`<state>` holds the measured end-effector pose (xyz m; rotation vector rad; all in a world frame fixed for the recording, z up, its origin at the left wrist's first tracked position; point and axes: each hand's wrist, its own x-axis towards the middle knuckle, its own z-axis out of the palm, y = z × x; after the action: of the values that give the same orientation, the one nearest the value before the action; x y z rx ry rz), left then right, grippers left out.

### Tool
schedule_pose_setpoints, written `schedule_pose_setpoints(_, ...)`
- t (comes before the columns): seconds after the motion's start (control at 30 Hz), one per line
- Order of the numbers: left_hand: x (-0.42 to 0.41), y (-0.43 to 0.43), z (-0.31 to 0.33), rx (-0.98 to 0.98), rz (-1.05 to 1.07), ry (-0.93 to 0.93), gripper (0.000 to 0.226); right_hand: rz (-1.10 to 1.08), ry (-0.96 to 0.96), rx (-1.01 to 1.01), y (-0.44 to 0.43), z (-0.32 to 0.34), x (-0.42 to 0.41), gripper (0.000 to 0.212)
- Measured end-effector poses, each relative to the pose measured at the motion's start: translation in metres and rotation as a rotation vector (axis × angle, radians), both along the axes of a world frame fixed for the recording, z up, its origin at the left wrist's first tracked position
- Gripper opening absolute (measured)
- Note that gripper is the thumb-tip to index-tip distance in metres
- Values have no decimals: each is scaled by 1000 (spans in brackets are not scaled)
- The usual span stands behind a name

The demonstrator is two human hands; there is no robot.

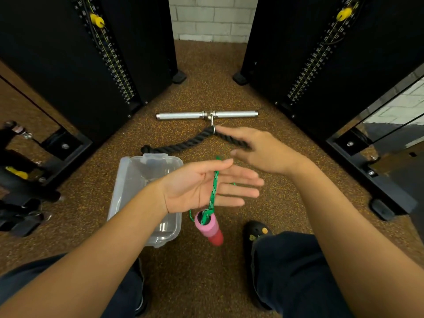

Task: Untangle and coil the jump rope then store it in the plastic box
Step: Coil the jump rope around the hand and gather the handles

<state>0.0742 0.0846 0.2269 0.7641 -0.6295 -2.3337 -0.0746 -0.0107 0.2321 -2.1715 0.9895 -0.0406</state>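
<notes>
The green jump rope runs across the palm of my left hand, which is held flat with the fingers stretched to the right. The rope passes under the thumb. Its pink and red handle hangs just below the hand. A short bit of rope shows above the thumb, close to my right hand. That hand is blurred, just beyond the left one, with forefinger and thumb apart; I cannot see whether it holds rope. The clear plastic box lies open on the floor under my left forearm, lid off.
A thick black rope attachment and a steel bar handle lie on the speckled floor beyond the box. Black weight-stack machines stand left and right. My knees and a black shoe are below.
</notes>
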Motion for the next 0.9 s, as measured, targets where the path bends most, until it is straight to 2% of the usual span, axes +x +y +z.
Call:
schedule_pose_setpoints(0.03,1,-1,1,25,41,-32,41,101,-79,76,4,3,3,52)
schedule_pose_setpoints(0.1,3,-1,2,47,70,-61,42,197,-175,200,9,7,7,45)
schedule_pose_setpoints(0.2,6,1,3,31,50,-69,43,156,-210,224,8,7,6,27)
schedule_pose_setpoints(0.43,7,-3,-1,-63,151,-54,37,-10,-372,125,11,0,12,14)
schedule_pose_setpoints(0.57,8,-4,1,-71,151,-130,34,-82,-354,-44,9,-6,14,9)
schedule_pose_setpoints(0.7,14,-7,3,-100,156,-147,37,-133,-302,-53,8,-8,13,10)
schedule_pose_setpoints(0.77,21,-10,3,-114,166,-100,41,-89,-228,-66,9,-8,13,19)
schedule_pose_setpoints(0.9,31,-15,4,-101,261,-43,53,37,-66,-26,14,-6,15,24)
